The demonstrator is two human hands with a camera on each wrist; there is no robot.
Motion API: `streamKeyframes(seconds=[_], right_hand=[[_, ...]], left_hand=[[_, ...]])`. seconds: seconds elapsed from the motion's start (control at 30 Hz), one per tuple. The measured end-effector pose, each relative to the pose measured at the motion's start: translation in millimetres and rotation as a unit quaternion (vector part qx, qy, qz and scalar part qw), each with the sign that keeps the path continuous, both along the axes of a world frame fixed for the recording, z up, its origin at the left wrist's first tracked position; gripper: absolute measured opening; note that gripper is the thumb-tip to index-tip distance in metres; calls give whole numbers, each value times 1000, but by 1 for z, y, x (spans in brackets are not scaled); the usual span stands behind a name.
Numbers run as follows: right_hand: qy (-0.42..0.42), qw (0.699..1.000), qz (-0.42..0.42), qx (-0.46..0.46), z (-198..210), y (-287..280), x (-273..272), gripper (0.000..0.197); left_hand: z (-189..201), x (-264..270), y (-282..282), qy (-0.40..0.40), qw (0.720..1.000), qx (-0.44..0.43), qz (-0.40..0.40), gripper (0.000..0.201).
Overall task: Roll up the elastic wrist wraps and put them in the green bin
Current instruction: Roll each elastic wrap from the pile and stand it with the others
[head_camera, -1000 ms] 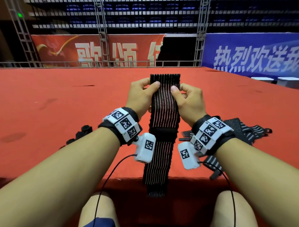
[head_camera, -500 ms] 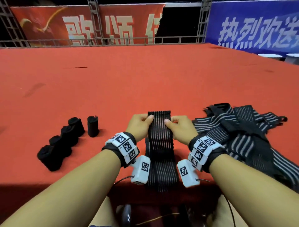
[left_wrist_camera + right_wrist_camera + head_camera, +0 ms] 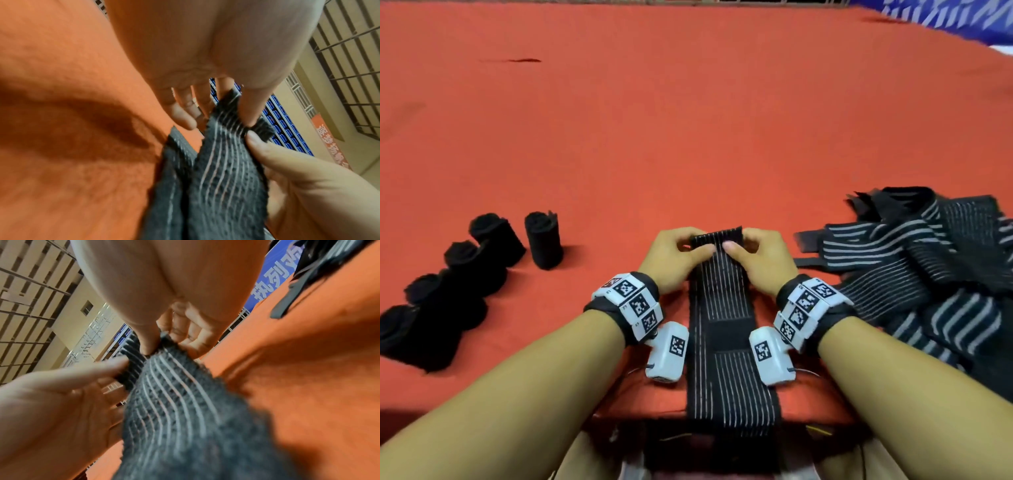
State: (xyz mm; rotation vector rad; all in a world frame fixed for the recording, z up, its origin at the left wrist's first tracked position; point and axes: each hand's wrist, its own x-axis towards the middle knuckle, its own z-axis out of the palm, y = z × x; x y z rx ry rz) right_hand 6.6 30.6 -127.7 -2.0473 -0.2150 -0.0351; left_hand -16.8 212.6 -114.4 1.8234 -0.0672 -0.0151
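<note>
Bare forearms; black wristbands (image 3: 619,310), white coded tags, white camera pods (image 3: 667,353).

This is an indoor sports hall or arena. A broad red-carpeted platform (image 3: 688,120) fills the head view out to 12 o'clock, with a blue banner (image 3: 941,13) bearing white Chinese characters at 1 o'clock. The wrist views show rows of blue spectator seats (image 3: 287,128), a red banner (image 3: 329,146), metal railings (image 3: 240,318) and high barred windows (image 3: 349,48) in beige walls.

Black white-striped wrap (image 3: 726,308) on red cloth (image 3: 688,137)
</note>
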Motion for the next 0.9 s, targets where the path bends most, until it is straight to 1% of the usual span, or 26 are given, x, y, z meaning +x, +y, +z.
streamKeyframes(seconds=[0.03, 0.07, 0.1, 0.13, 0.17, 0.2, 0.3, 0.5, 0.53, 0.6, 0.67, 0.73, 0.8, 0.83, 0.9], right_hand=[[1, 1000, 9, -2, -3, 2, 3, 23], [0, 1000, 17, -3, -6, 3, 5, 8], [3, 1000, 18, 2, -8, 3, 8, 11], [9, 1000, 18, 0, -11, 2, 11, 25], [21, 1000, 18, 5, -12, 2, 12, 32], [31, 999, 18, 14, -13, 1, 13, 35], [45, 998, 16, 50, -13, 1, 13, 32], [81, 993, 3, 86, -14, 4, 13, 12], [84, 993, 2, 88, -14, 4, 13, 10], [84, 993, 1, 84, -9, 4, 11, 13], [73, 995, -3, 65, -4, 3, 8, 13], [58, 998, -7, 36, 2, 2, 4, 10], [46, 998, -12, 47, 9, 3, 0, 10], [34, 998, -19, 55, 14, 3, -2, 13], [-5, 998, -22, 55, 25, 1, -6, 23]], left_hand=[[-1, 2, 0, 9, 1000, -23, 6, 13], [-2, 5, 0, 18, 999, -45, 17, 16], [-5, 8, 0, 25, 998, -53, 25, 20], [-8, 10, 1, 27, 998, -52, 28, 20], [-12, 11, 1, 25, 998, -45, 25, 18], [-15, 11, 1, 22, 999, -39, 18, 13], [-20, 9, 0, 9, 999, -33, 3, 10], [-12, 2, -5, 0, 998, -62, 21, 13], [-10, 1, -5, -8, 998, -55, 23, 13], [-5, -1, -5, -21, 999, -31, 21, 14], [-1, -2, -4, -34, 999, 10, 12, 14], [3, -3, -3, -48, 997, 58, 1, 21], [9, -6, -2, -57, 995, 76, -18, 23], [14, -9, -2, -61, 994, 79, -37, 25], [26, -16, -1, -75, 990, 88, -78, 38]])
